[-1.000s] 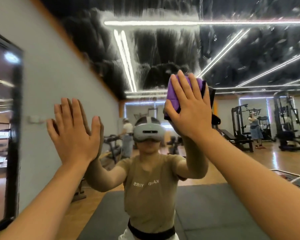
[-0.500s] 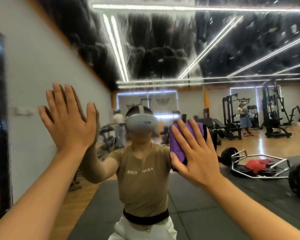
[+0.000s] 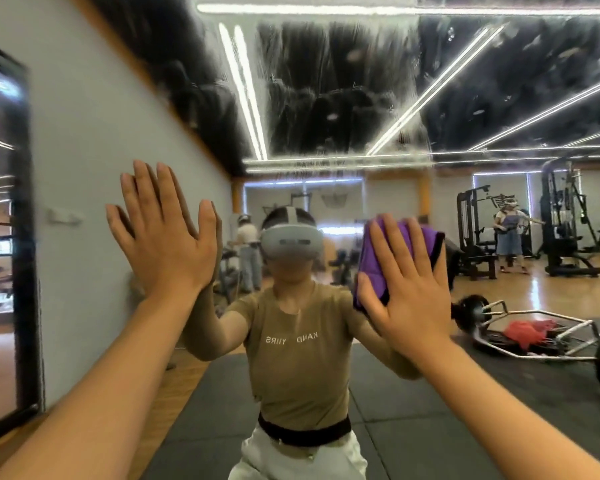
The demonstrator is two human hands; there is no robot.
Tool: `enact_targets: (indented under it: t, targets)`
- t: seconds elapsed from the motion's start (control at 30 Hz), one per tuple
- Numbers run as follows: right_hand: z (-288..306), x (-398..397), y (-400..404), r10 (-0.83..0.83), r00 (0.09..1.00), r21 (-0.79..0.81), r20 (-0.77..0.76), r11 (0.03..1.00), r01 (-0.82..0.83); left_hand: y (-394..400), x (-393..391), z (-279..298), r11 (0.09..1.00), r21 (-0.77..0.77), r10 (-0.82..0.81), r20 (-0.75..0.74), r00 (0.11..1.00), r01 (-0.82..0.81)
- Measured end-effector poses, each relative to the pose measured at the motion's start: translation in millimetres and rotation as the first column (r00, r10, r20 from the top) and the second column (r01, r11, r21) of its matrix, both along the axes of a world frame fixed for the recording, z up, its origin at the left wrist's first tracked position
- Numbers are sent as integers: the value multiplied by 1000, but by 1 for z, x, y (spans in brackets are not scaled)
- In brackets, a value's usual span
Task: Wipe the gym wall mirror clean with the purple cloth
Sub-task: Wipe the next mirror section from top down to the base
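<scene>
The cloth (image 3: 392,258) lies between the right hand (image 3: 409,289) and the mirror (image 3: 326,98), pressed flat against the glass under that hand's palm and straight, spread fingers (image 3: 381,251); the thumb lies along its lower left edge, so the hand presses the cloth, not clenching it. From the fingers the cloth sits directly behind them, toward the glass, and it peeks out past them at about 12 o'clock and at 10 o'clock, with a dark-edged corner showing at 2 o'clock. Folded as it is, its long axis runs roughly upright, close to the line of the fingers. The left hand (image 3: 167,244) is flat on the mirror too, fingers straight and released, holding nothing, well apart from the cloth at about 9 o'clock of it; it looks to be only a brace. The right hand is therefore the one that works, being on the cloth already. The relation that matters most is where the dirt lies from the cloth: a broad band of grey, streaky smear covers the upper mirror, up at 12 o'clock from the fingers and spreading toward 1 and 11 o'clock, while the glass around the cloth itself reads fairly clean. The next stroke would probably need to travel upward, keeping the palm flat so the cloth does not slip out below.
</scene>
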State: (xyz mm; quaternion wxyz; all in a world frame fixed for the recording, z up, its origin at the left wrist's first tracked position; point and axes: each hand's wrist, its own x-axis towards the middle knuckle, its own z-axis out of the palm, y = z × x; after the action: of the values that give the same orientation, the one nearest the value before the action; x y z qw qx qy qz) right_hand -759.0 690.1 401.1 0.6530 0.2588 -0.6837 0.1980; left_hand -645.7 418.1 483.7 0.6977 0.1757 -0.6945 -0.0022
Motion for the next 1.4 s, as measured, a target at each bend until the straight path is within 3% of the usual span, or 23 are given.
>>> enact_targets:
  t: [0.1,0.23,0.43,0.6,0.73,0.9,1.0,1.07,1.23,1.4]
  targets:
    - [-56,-2,9,-47,995,123,-83,991,57,0,0,0,1000,1,1,1,1000,-1]
    - [-66,-1,15,-72,991,192,-110,977,92,1,0,-1,1000,-9,-4,-3,1000,4]
    - [4,-8,20,-19,991,303,-134,951,60,1,1,0,1000,1,-8,10,1000,8]
    - [57,-5,8,-4,997,155,-80,988,17,1,2,-1,1000,1,-12,8,1000,12]
    - [9,0,-7,-8,998,0,-57,1000,8,2,4,1,1000,9,-22,28,999,22]
    - [-70,0,3,-36,996,140,-80,989,47,4,18,-4,991,-64,-107,114,988,114]
    - [-95,2,14,-55,997,204,-59,977,66,-1,26,-26,982,-170,-40,237,971,82]
    - [-99,3,17,-62,997,247,-40,967,70,-3,28,-43,985,-160,-23,263,965,67]
    - [-56,0,22,-112,987,318,-117,937,144,-5,28,-72,987,-97,-100,268,958,131]
    - [23,-3,15,-102,995,178,-20,979,104,-4,28,-87,982,-93,-139,250,958,166]
